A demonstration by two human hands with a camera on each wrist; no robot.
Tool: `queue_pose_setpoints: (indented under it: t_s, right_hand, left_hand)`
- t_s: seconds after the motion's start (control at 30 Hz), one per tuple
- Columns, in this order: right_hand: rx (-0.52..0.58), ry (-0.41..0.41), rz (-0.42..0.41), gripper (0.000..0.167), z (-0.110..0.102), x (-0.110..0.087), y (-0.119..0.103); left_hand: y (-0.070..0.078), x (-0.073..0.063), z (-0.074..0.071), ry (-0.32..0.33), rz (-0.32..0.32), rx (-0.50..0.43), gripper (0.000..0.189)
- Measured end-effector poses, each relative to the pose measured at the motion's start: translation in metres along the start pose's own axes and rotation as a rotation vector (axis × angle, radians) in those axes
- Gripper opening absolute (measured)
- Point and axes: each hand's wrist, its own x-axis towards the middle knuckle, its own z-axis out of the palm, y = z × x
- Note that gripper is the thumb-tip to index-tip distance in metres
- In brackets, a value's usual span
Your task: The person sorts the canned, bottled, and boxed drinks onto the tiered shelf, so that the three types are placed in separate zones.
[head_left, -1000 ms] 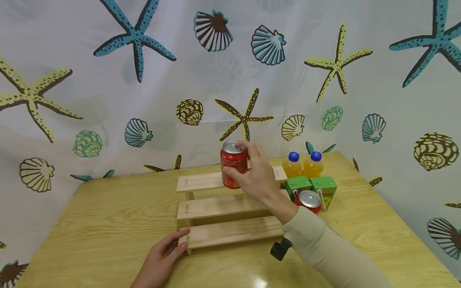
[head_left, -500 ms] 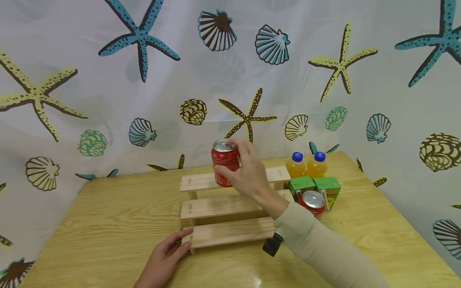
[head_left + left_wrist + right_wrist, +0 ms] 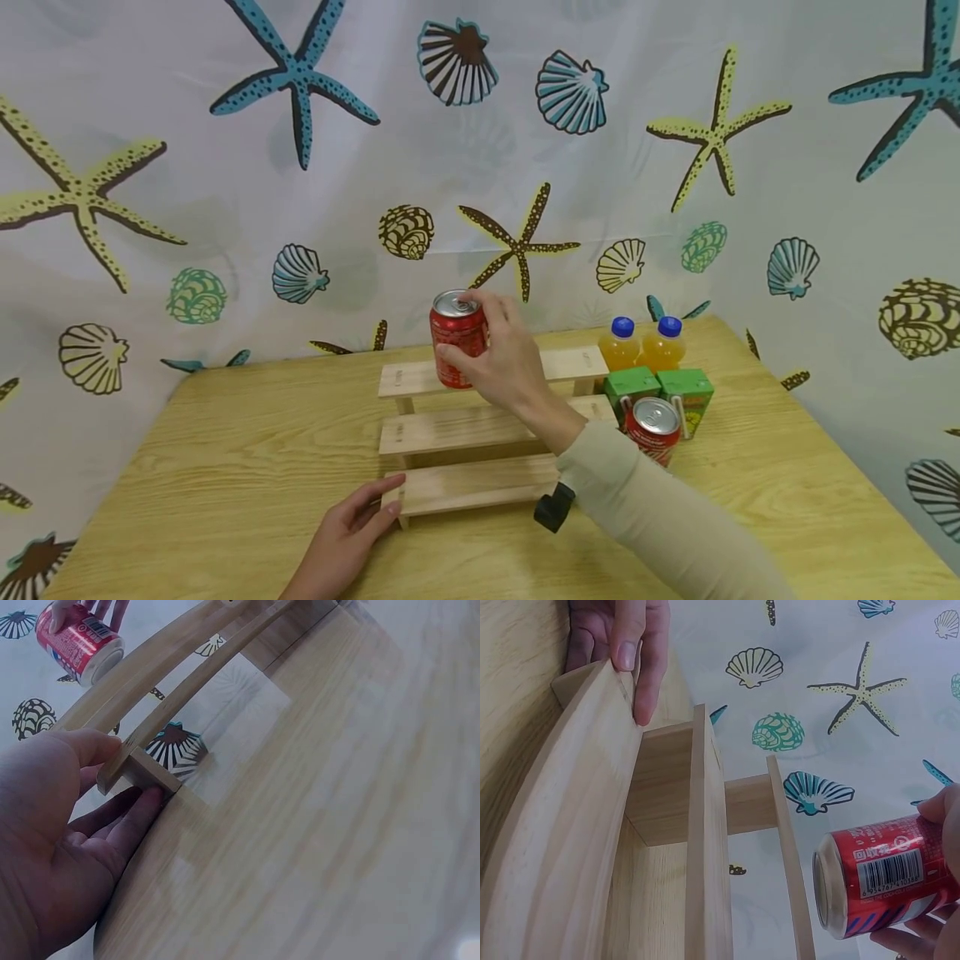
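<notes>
Evidently, a red soda can (image 3: 459, 342) is gripped by the right hand (image 3: 506, 362), the thumb and fingers being curled round its sides. It is held upright above the top step of the three-tier wooden rack (image 3: 472, 485), toward that step's end on the left hand's side, and a gap between can base and wood is shown by the right wrist view. A printed barcode is exposed on the can beside the right hand's fingers.

The near end of the lowest step is pinched by the left hand (image 3: 347, 533), with fingers laid on the upper face and others tucked beneath the board. The rest of the rack is spread beyond the left hand and under the right one.

Just beyond the right hand's beige sleeve (image 3: 660, 521), a second red can (image 3: 656, 427) is stood on the table (image 3: 225, 450). Behind that can, farther from the hands, two green juice boxes (image 3: 686, 385) are set side by side, and behind these two orange juice bottles (image 3: 663, 350) are topped with blue caps. A black device (image 3: 553, 508) is seen below the right sleeve's cuff. Beyond both hands, a pale cloth (image 3: 345, 167) is covered with printed starfish and seashells.
</notes>
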Motion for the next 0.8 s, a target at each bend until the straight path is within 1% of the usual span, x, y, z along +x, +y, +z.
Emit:
queue_pose_setpoints:
  t_s: [0.27,0.57,0.8]
  right_hand:
    - [-0.014,-0.017,0.007,0.061,0.009,0.003,-0.004]
    - [-0.004,-0.023,0.008,0.061,0.014,0.006,-0.005]
    - [-0.010,-0.034,-0.005,0.060,0.018,0.008,-0.005]
  left_hand:
    - [0.000,-0.001,-0.001,-0.002,-0.004,-0.023,0.044]
    - [0.002,0.001,-0.002,-0.002,0.003,-0.016,0.043]
    - [0.001,-0.001,0.000,0.009,-0.026,-0.044,0.043]
